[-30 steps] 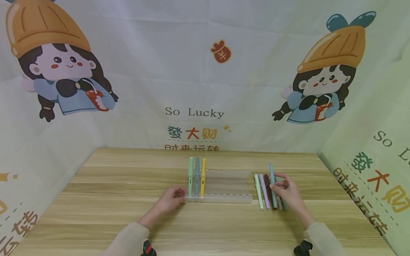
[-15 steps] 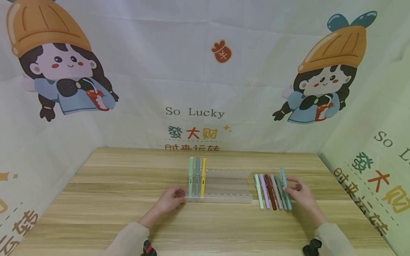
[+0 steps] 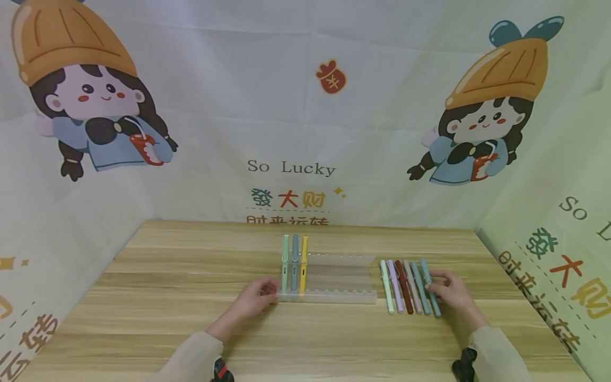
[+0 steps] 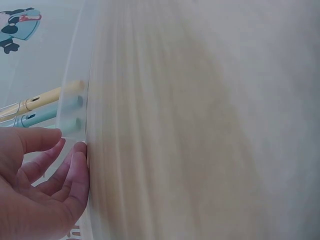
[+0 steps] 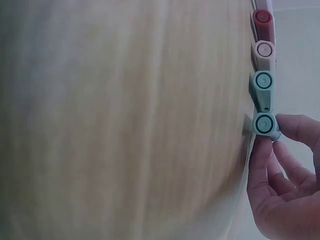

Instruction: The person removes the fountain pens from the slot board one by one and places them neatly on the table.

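Note:
My left hand (image 3: 260,296) holds the front left corner of a clear plastic pen rack (image 3: 329,298), thumb and fingertips at its end in the left wrist view. In the rack's left slots lie a green pen (image 3: 285,265), a blue-grey pen (image 3: 295,265) and a yellow pen (image 3: 303,270). To the right of the rack, my right hand (image 3: 451,291) pinches a blue pen (image 3: 435,303) between thumb and fingers. This pen lies at the right end of a row, beside a teal pen (image 3: 420,289); its end faces the camera in the right wrist view (image 5: 264,124).
Farther left in the row are a pale green pen (image 3: 386,286), a purple pen (image 3: 395,286), a dark red pen (image 3: 404,286) and a pinkish pen (image 3: 413,289). All rest on the wooden table (image 3: 305,345). A printed cloth (image 3: 372,132) hangs behind it.
My right hand has carried the blue pen rightward from above the row and lowered it at the row's right end. The left hand and the rack have stayed in place.

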`<act>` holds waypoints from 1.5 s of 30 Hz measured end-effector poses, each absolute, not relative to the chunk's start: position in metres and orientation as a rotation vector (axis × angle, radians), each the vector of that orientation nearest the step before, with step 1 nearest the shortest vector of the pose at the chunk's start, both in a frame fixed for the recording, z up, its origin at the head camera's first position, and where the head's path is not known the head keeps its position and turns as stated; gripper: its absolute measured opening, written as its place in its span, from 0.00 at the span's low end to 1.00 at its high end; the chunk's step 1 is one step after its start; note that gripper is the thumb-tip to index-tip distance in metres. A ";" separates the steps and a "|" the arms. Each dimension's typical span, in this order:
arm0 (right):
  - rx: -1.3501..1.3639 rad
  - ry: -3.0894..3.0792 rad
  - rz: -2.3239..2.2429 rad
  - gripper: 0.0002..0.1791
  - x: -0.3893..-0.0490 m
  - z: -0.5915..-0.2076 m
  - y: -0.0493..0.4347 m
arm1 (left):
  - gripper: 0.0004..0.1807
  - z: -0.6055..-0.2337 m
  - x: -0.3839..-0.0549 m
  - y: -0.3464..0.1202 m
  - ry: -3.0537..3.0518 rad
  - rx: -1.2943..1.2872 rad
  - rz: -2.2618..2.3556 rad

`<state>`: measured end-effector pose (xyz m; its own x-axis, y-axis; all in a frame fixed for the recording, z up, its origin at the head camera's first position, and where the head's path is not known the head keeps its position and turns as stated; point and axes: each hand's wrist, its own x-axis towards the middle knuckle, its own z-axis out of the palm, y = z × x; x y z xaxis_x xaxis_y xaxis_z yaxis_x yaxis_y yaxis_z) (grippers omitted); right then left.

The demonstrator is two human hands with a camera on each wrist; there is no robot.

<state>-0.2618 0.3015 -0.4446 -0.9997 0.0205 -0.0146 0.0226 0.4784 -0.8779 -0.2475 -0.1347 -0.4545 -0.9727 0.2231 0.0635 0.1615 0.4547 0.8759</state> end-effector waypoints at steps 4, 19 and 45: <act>0.073 2.711 -1.564 0.25 -0.264 -0.445 0.302 | 0.07 -0.455 -0.248 -0.135 2.629 0.347 1.571; 0.099 2.778 -1.445 0.21 -0.267 -0.444 0.298 | 0.08 -0.455 -0.248 -0.135 2.630 0.358 1.572; 0.019 2.910 -1.536 0.17 -0.256 -0.439 0.271 | 0.08 -0.458 -0.249 -0.134 2.633 0.340 1.569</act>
<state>-0.2564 0.2708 -0.4385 -0.9889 0.0794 0.1257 -0.0590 0.5668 -0.8218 -0.2494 -0.1344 -0.4578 -0.9741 0.2174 0.0628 0.1587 0.4587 0.8743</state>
